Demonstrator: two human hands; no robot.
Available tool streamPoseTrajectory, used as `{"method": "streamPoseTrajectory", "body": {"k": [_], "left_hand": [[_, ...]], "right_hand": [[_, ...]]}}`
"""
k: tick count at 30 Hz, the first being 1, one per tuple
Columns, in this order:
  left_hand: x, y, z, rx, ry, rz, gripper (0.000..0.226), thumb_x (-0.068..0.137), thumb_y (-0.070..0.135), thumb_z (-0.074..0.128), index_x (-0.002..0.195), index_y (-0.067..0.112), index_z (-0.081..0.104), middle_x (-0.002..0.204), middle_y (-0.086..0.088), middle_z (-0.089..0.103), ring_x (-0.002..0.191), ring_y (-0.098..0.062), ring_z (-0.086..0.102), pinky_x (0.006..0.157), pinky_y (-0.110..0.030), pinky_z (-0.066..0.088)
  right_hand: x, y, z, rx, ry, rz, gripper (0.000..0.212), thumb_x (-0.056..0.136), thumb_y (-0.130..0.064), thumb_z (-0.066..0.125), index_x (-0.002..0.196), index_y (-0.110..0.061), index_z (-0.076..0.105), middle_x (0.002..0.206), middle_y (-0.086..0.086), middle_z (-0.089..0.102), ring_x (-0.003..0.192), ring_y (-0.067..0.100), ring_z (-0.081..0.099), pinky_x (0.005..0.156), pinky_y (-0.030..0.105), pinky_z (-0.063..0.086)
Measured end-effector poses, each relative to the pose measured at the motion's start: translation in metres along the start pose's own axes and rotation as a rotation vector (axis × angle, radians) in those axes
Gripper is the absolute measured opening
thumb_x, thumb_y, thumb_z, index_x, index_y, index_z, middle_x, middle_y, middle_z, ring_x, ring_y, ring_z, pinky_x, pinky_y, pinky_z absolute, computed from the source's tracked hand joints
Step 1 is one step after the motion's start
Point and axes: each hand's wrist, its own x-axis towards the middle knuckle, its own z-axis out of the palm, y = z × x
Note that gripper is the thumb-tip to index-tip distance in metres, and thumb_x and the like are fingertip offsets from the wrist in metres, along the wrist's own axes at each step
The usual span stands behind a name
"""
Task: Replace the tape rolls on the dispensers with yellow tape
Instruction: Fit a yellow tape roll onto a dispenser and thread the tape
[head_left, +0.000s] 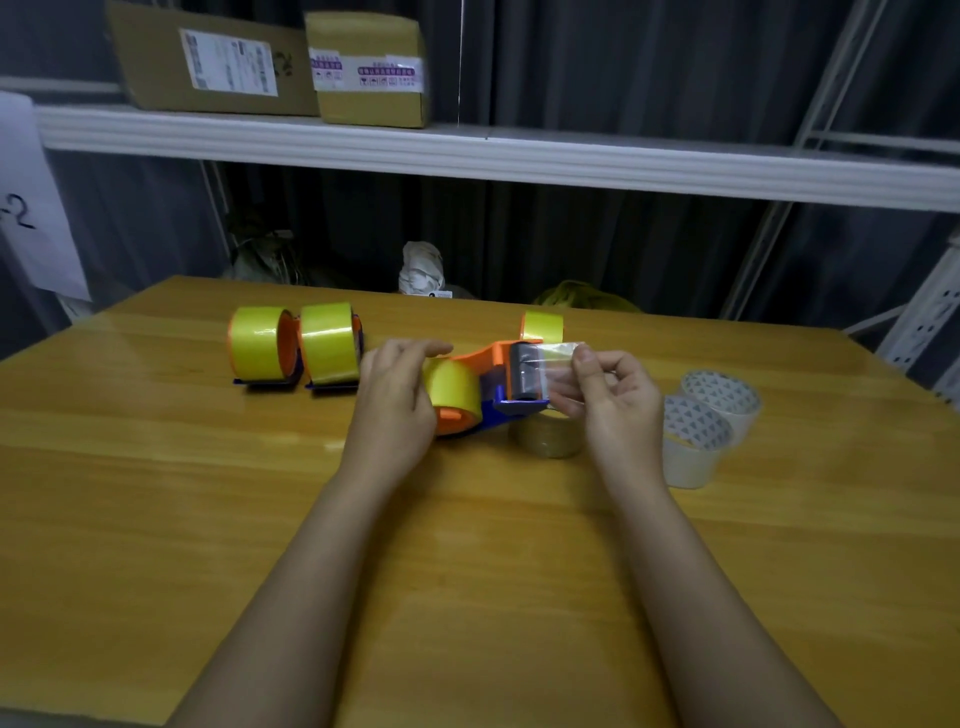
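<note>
A wooden table fills the lower view, its near edge cut off by the frame. On the shelf above, two cardboard boxes are seen blurred, their labels unreadable. At the table's far left, two dispensers loaded with yellow tape stand side by side. At centre, a third dispenser is gripped by the left hand, whose curled fingers hide part of its yellow roll. A clear tape strip drawn over the dispenser's roller is pinched by the right hand. A brownish roll lies partly hidden beneath. A spare yellow roll stands behind. Two pale rolls lie right, their material indistinct.
</note>
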Motion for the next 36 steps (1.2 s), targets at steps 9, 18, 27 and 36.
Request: {"method": "streamPoseTrajectory", "body": {"k": [9,18,27,36], "left_hand": [[-0.003,0.016,-0.006,0.017,-0.182,0.138,0.076,0.069,0.076,0.048,0.133,0.035,0.047,0.129,0.01,0.049,0.12,-0.012,0.041,0.102,-0.039,0.035],[-0.003,0.015,-0.004,0.089,-0.153,0.166,0.08,0.064,0.079,0.051,0.131,0.034,0.046,0.124,0.012,0.051,0.114,-0.008,0.044,0.096,-0.035,0.037],[-0.002,0.013,-0.004,0.305,-0.247,0.177,0.1,0.062,0.072,0.056,0.148,0.029,0.026,0.139,0.003,0.046,0.126,-0.015,0.04,0.097,-0.028,0.029],[-0.002,0.023,-0.006,0.4,-0.301,0.198,0.103,0.063,0.071,0.043,0.149,0.018,0.026,0.147,-0.005,0.042,0.134,-0.025,0.039,0.107,-0.035,0.031]], "right_hand": [[-0.005,-0.008,0.007,0.074,-0.085,0.031,0.014,0.093,-0.013,0.057,0.084,-0.004,0.06,0.076,0.009,0.07,0.066,0.011,0.069,0.061,0.019,0.056],[-0.005,-0.004,0.006,0.002,-0.105,-0.025,0.015,0.096,-0.012,0.052,0.089,-0.001,0.059,0.072,0.002,0.069,0.066,0.009,0.068,0.061,0.017,0.054],[0.0,0.002,0.004,-0.084,-0.013,-0.057,0.017,0.098,-0.018,0.05,0.082,-0.019,0.052,0.075,0.004,0.066,0.069,0.01,0.068,0.061,0.018,0.054],[0.006,0.008,0.001,-0.102,0.106,0.043,0.017,0.1,-0.021,0.047,0.083,-0.02,0.05,0.086,0.013,0.069,0.078,0.018,0.071,0.066,0.024,0.058]]}}
